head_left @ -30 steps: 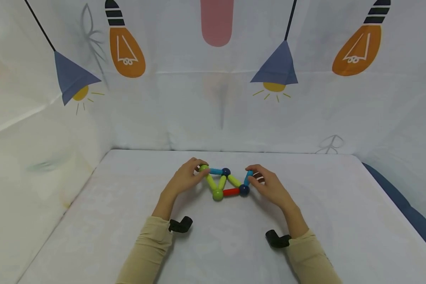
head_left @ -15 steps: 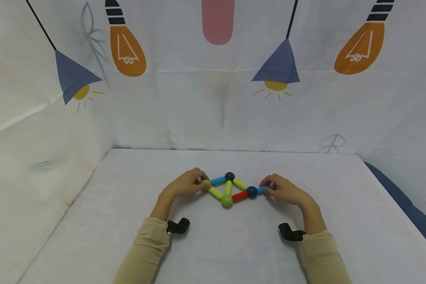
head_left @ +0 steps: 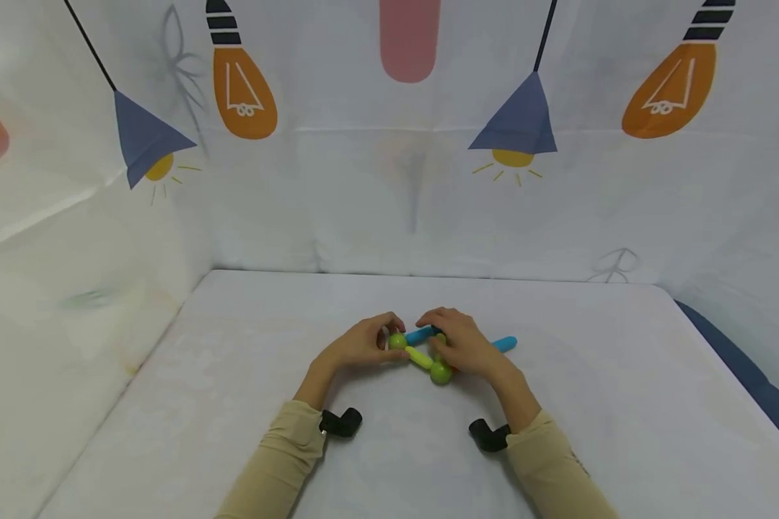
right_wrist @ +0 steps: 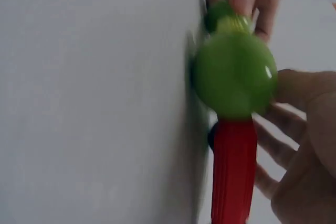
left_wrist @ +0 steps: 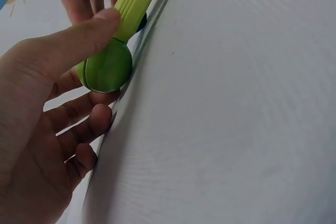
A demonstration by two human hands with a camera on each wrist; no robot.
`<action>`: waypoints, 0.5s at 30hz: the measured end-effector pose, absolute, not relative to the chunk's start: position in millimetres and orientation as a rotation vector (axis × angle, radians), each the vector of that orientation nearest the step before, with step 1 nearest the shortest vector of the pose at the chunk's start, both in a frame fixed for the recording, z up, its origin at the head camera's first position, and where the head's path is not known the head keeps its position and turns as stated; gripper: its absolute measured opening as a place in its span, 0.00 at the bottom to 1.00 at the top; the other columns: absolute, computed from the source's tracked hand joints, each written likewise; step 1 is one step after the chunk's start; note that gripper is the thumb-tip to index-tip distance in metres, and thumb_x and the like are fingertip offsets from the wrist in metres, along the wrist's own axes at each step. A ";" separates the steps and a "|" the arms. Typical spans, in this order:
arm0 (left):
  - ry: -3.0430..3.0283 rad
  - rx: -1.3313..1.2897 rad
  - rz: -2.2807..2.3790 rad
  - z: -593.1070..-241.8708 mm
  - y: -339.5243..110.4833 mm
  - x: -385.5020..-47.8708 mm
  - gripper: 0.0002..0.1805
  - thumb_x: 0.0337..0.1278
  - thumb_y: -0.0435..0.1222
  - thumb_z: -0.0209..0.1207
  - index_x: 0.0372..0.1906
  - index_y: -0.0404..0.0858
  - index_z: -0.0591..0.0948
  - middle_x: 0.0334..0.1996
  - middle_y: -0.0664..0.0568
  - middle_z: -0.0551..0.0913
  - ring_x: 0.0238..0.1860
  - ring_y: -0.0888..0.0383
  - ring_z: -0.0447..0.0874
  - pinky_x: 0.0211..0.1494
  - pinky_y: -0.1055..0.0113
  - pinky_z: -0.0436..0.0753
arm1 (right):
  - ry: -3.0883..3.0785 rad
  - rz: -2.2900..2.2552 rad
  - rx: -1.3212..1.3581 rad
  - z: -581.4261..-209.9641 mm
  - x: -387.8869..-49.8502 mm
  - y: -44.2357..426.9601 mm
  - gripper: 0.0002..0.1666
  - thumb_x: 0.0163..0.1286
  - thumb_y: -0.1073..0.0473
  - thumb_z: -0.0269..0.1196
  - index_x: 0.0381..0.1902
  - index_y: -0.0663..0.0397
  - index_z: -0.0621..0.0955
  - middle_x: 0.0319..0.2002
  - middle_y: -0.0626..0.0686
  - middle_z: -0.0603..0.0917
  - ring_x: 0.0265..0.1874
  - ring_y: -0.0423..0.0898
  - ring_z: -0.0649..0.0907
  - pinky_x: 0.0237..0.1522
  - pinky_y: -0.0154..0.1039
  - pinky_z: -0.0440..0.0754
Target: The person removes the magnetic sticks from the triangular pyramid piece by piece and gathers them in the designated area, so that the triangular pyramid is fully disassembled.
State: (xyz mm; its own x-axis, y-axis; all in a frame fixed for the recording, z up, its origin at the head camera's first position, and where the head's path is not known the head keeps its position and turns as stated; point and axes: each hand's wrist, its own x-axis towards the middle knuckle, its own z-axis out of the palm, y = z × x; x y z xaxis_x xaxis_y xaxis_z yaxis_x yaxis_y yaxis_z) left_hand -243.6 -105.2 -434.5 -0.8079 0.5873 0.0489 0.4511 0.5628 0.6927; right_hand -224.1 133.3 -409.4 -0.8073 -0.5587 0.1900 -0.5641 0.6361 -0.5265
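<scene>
On the white table lies a frame of rods and balls. My left hand [head_left: 363, 342] holds its left corner, a green ball [head_left: 398, 342], with thumb and fingers; in the left wrist view the thumb lies near the joint of the green ball [left_wrist: 107, 66] and a yellow-green rod [left_wrist: 139, 3]. My right hand [head_left: 462, 344] reaches over the middle, fingers bent around the part by a dark blue ball, mostly covered. A front green ball [head_left: 440, 373] joins a red rod [right_wrist: 233, 171] in the right wrist view. One blue rod [head_left: 505, 344] sticks out beyond the right hand.
The white table [head_left: 247, 310] runs back to a white cloth wall [head_left: 363, 202] printed with lamps and bulbs. A black wrist piece [head_left: 341, 422] sits at the left cuff and another [head_left: 490, 435] at the right cuff. Dark blue material [head_left: 746, 367] shows beyond the right edge.
My right hand has let go of the right blue rod and moved left to the frame's middle. My left hand and the frame have shifted to the right.
</scene>
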 end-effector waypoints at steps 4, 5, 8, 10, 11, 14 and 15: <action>2.580 0.861 1.098 -436.4 -106.2 -242.5 0.20 0.47 0.52 0.67 0.42 0.50 0.74 0.31 0.57 0.77 0.27 0.63 0.72 0.31 0.72 0.73 | -2.921 0.764 1.018 -410.1 -227.5 116.3 0.15 0.66 0.61 0.60 0.51 0.52 0.80 0.49 0.50 0.82 0.52 0.51 0.77 0.58 0.58 0.68; 2.575 0.857 1.101 -436.4 -106.5 -242.2 0.20 0.47 0.52 0.68 0.41 0.51 0.74 0.30 0.57 0.77 0.27 0.63 0.71 0.31 0.71 0.72 | -2.940 0.736 1.022 -410.0 -228.5 113.6 0.15 0.66 0.60 0.60 0.51 0.52 0.80 0.47 0.50 0.82 0.50 0.50 0.78 0.58 0.56 0.69; 2.560 0.843 1.095 -435.7 -106.8 -241.8 0.19 0.45 0.53 0.68 0.39 0.52 0.75 0.30 0.57 0.76 0.27 0.63 0.71 0.30 0.71 0.71 | -2.960 0.688 1.018 -410.0 -230.3 109.8 0.14 0.66 0.60 0.60 0.49 0.53 0.81 0.45 0.50 0.83 0.47 0.49 0.79 0.55 0.52 0.72; 2.557 0.846 1.090 -436.1 -106.9 -242.2 0.19 0.44 0.54 0.68 0.39 0.53 0.75 0.31 0.58 0.76 0.28 0.63 0.71 0.30 0.71 0.71 | -2.957 0.679 0.996 -410.7 -231.2 109.0 0.13 0.66 0.60 0.60 0.48 0.53 0.81 0.45 0.51 0.83 0.46 0.49 0.79 0.53 0.50 0.73; 2.555 0.846 1.088 -436.1 -107.0 -242.5 0.19 0.44 0.54 0.68 0.38 0.54 0.75 0.31 0.58 0.76 0.29 0.63 0.71 0.31 0.71 0.72 | -2.951 0.675 0.984 -411.3 -231.9 108.8 0.13 0.66 0.60 0.60 0.48 0.54 0.81 0.45 0.51 0.83 0.46 0.49 0.79 0.52 0.50 0.74; 2.564 0.833 1.077 -436.1 -108.2 -243.9 0.19 0.42 0.55 0.69 0.38 0.56 0.75 0.32 0.59 0.76 0.31 0.63 0.72 0.33 0.70 0.72 | -2.949 0.668 0.920 -413.1 -233.9 108.9 0.14 0.66 0.59 0.60 0.49 0.53 0.81 0.45 0.52 0.83 0.45 0.50 0.79 0.51 0.49 0.75; 2.567 0.826 1.074 -435.6 -109.1 -244.2 0.19 0.42 0.55 0.69 0.38 0.56 0.75 0.32 0.59 0.76 0.32 0.63 0.72 0.34 0.70 0.73 | -2.951 0.664 0.894 -413.2 -234.3 108.8 0.14 0.66 0.59 0.60 0.49 0.53 0.81 0.45 0.52 0.83 0.46 0.50 0.79 0.51 0.50 0.75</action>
